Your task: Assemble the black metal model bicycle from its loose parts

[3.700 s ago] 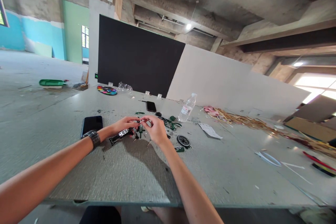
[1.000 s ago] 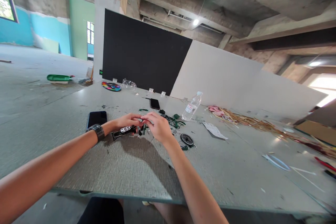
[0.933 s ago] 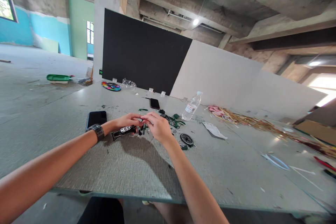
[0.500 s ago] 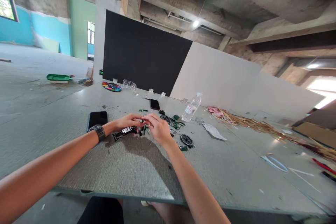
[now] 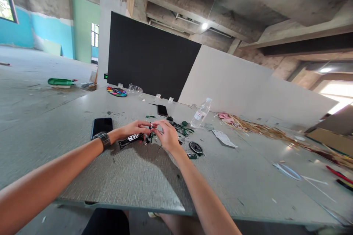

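Observation:
My left hand [image 5: 133, 128] reaches over a black model part with white markings [image 5: 134, 138], its fingertips closed at a small dark and silvery piece [image 5: 151, 126]. Meeting it there, my right hand [image 5: 167, 134] pinches the same piece between thumb and fingers. Which exact part it is, I cannot make out. Whether the left palm also bears on the black part is hidden. Just right of the hands lie dark green model bicycle parts [image 5: 184, 129] and a black spoked wheel [image 5: 196, 147]. Small loose bits are scattered under the fingers.
A phone [image 5: 102, 126] lies left of my wrist, another phone [image 5: 162, 110] beyond the hands. A plastic bottle [image 5: 201, 114] stands behind the parts, near a paper sheet [image 5: 224, 138]. A paint palette [image 5: 117, 92] and straw-like strips [image 5: 256, 129] lie farther off.
My right thumb and fingers have shifted and parted slightly, so the small piece between the fingertips shows more. My left hand stays almost in place.

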Tool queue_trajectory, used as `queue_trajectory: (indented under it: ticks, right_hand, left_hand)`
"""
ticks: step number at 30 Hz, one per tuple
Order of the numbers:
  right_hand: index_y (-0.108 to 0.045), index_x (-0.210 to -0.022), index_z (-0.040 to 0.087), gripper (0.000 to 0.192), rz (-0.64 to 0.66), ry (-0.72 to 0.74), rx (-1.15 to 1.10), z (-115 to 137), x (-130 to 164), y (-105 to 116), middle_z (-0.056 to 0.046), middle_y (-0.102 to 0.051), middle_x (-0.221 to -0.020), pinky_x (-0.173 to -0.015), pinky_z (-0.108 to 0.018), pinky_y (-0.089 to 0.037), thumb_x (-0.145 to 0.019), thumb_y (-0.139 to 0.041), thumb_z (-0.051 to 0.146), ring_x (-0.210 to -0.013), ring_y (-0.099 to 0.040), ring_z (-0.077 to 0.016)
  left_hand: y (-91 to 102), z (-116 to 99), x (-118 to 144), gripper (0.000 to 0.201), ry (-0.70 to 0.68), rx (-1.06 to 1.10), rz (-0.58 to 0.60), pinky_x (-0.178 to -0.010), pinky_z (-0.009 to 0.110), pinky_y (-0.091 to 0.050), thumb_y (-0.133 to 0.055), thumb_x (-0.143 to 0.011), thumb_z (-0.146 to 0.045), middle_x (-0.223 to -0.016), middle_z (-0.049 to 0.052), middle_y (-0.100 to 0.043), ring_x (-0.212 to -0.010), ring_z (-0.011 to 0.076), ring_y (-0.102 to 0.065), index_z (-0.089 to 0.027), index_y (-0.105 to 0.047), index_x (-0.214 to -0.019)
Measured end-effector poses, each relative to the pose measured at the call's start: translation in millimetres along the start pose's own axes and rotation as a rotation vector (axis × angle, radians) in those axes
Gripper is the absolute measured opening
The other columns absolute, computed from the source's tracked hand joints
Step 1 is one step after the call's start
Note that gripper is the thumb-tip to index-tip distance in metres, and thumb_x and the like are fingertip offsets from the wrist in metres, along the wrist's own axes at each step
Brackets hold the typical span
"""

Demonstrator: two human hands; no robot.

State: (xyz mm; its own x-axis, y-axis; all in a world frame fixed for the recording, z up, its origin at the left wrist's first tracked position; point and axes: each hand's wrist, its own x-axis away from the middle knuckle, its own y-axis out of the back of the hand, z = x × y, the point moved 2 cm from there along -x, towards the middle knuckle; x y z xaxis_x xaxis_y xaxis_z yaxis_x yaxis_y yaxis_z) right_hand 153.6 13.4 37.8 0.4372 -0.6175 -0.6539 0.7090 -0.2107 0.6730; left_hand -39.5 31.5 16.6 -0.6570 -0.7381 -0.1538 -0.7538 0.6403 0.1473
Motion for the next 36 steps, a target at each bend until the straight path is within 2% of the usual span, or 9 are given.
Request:
queue_trajectory:
  ticks: [2, 7, 13, 22, 29, 36]
  right_hand:
    - [-0.07, -0.111, 0.023, 0.019, 0.01, 0.002, -0.019, 1, -1, 1, -0.006, -0.069, -0.105, -0.084, -0.03, -0.051, -0.095, -0.064, 0.032, -0.097, -0.066, -0.0198]
    - [-0.072, -0.105, 0.023, 0.016, 0.038, -0.04, -0.044, -1, -2, 4, -0.005, -0.068, -0.103, -0.082, -0.03, -0.05, -0.091, -0.069, 0.031, -0.093, -0.065, -0.0192]
    - [-0.072, -0.103, 0.025, 0.016, 0.042, -0.081, -0.039, -5, -2, 3, -0.005, -0.065, -0.11, -0.08, -0.028, -0.049, -0.089, -0.073, 0.033, -0.097, -0.064, -0.0185]
    - [-0.07, -0.103, 0.025, 0.018, 0.071, -0.12, 0.058, 0, -1, 5, -0.003, -0.067, -0.11, -0.074, -0.026, -0.046, -0.087, -0.075, 0.031, -0.09, -0.065, -0.0173]
    - [-0.07, -0.107, 0.027, 0.016, 0.093, -0.115, 0.042, 0, -1, 3, -0.003, -0.067, -0.113, -0.078, -0.027, -0.048, -0.091, -0.07, 0.03, -0.095, -0.065, -0.0179]
    - [-0.068, -0.125, 0.028, 0.031, 0.067, -0.077, -0.095, -10, -2, 10, -0.005, -0.07, -0.102, -0.083, -0.031, -0.05, -0.096, -0.063, 0.036, -0.093, -0.065, -0.0197]
  left_hand:
    - [-0.5, -1, 0, 0.054, 0.004, 0.002, -0.002, -0.062, 0.028, -0.053, -0.072, -0.084, -0.049, -0.091, 0.005, -0.068, -0.07, 0.0158, -0.062, -0.018, -0.067, -0.128]
    - [-2.1, -2, 1, 0.06, 0.051, 0.005, -0.017, -0.064, 0.029, -0.051, -0.071, -0.085, -0.047, -0.078, 0.003, -0.067, -0.066, 0.0159, -0.062, -0.016, -0.061, -0.136]
    - [-1.1, -2, 2, 0.057, -0.003, -0.006, 0.022, -0.065, 0.029, -0.05, -0.07, -0.087, -0.046, -0.083, 0.003, -0.068, -0.066, 0.0149, -0.063, -0.019, -0.059, -0.135]
    - [-1.6, -3, 2, 0.061, 0.022, -0.027, -0.01, -0.064, 0.029, -0.05, -0.071, -0.085, -0.045, -0.083, 0.004, -0.069, -0.064, 0.0153, -0.063, -0.016, -0.055, -0.136]
    - [-1.9, -6, 3, 0.061, 0.04, -0.004, -0.022, -0.063, 0.029, -0.05, -0.073, -0.084, -0.041, -0.083, 0.004, -0.07, -0.065, 0.016, -0.064, -0.018, -0.055, -0.137]
    - [2.9, 2, 9, 0.055, 0.153, 0.268, 0.085, -0.065, 0.032, -0.051, -0.07, -0.085, -0.043, -0.094, 0.008, -0.073, -0.07, 0.0199, -0.069, -0.022, -0.058, -0.135]
